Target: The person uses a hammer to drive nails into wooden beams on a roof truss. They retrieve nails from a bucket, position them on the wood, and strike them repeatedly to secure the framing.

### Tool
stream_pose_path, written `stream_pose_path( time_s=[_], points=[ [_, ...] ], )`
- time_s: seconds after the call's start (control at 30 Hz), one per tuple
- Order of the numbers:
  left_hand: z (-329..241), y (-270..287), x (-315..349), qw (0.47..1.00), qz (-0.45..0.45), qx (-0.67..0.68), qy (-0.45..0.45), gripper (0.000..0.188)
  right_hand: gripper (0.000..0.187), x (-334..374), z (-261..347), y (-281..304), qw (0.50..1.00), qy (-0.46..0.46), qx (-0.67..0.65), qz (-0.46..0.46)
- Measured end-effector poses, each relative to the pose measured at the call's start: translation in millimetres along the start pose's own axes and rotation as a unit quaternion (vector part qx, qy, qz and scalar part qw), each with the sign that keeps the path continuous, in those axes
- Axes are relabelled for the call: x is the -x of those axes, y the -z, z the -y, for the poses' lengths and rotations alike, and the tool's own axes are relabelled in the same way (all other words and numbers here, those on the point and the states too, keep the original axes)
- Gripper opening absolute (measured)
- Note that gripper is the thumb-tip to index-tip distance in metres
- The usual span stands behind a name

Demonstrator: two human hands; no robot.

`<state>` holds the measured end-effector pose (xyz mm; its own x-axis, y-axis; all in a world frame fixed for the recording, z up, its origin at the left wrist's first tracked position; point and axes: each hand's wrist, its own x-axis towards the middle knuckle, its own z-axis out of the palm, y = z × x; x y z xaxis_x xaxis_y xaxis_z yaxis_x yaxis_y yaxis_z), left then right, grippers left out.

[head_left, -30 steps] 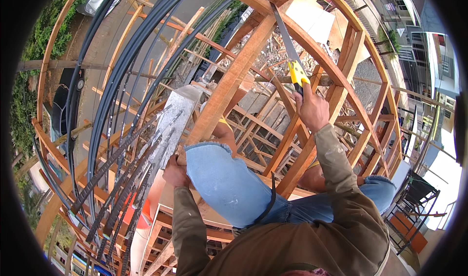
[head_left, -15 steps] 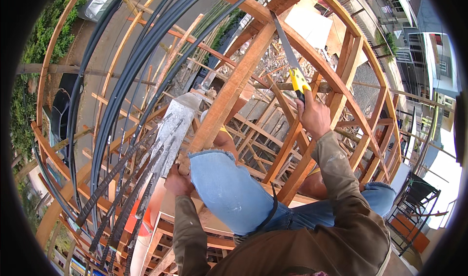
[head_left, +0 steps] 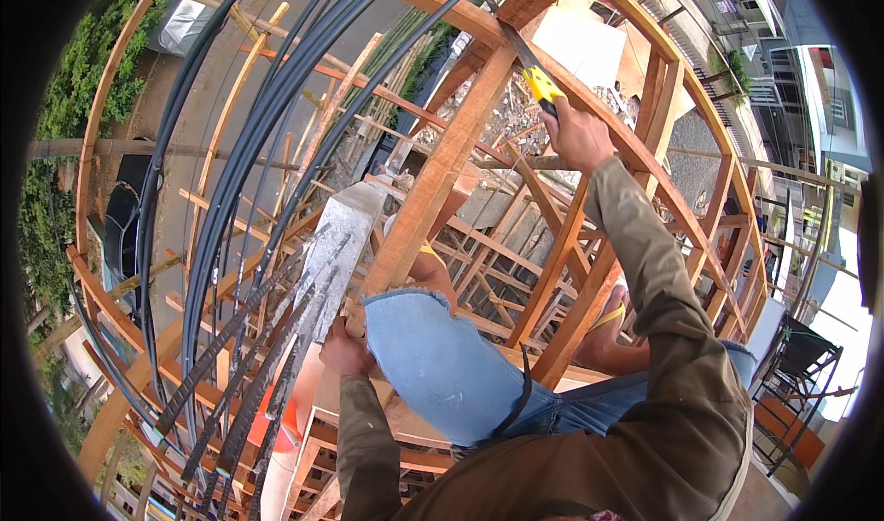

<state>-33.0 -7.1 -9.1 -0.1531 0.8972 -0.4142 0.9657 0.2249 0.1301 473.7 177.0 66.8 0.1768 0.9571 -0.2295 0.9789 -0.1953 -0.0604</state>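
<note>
My right hand [head_left: 580, 136] is closed round the yellow and black handle of a handsaw [head_left: 539, 81]. Its blade lies against the timber joint where a slanting wooden beam [head_left: 442, 157] meets a cross beam [head_left: 589, 95]; the blade's far end is hidden in the wood. Low on the left, my left hand [head_left: 346, 348] is closed on the near end of the slanting beam, beside my knee; its fingers are partly hidden. Right beside that hand stands a grey concrete column [head_left: 343, 222] with ribbed steel bars [head_left: 241, 374] sticking out toward me.
Long black cables [head_left: 241, 144] run down the left side. Timber framing [head_left: 691, 79] surrounds me, with gaps down to rubble far below. Another person's orange garment [head_left: 281, 420] shows below the bars. A dark metal stand [head_left: 799, 383] is at the right.
My right hand has pushed the saw forward and up, so less blade shows on my side of the joint. My left hand stays at the beam's end.
</note>
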Motion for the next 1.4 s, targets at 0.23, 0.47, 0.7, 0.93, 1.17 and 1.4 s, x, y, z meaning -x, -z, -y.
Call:
stream_pose_path(
  time_s=[0.23, 0.47, 0.7, 0.93, 1.17, 1.4],
  points=[
    [0, 11, 7, 0.999, -0.021, 0.036, -0.009, 0.057, 0.041, 10, 38, -1, 0.996, -0.056, -0.042, 0.049],
    [-14, 1, -7, 0.999, -0.003, 0.009, -0.036, 0.055, 0.047, -68, -19, 9, 1.0, -0.004, 0.023, 0.019],
    [9, 0, 10, 0.999, -0.002, 0.035, -0.006, 0.063, 0.045, 63, 23, -8, 0.998, -0.036, -0.049, -0.008],
    [-17, 10, -4, 0.999, -0.014, 0.014, -0.049, 0.065, 0.05, -107, 8, 12, 0.999, -0.043, -0.002, 0.009],
    [3, 5, 5, 0.999, 0.022, 0.028, 0.028, 0.063, 0.046, 59, 45, -30, 0.997, -0.022, -0.051, -0.052],
    [-10, 18, -14, 0.999, 0.024, 0.021, -0.034, 0.066, 0.049, -122, 16, -3, 0.998, -0.049, 0.003, -0.026]
  ],
)
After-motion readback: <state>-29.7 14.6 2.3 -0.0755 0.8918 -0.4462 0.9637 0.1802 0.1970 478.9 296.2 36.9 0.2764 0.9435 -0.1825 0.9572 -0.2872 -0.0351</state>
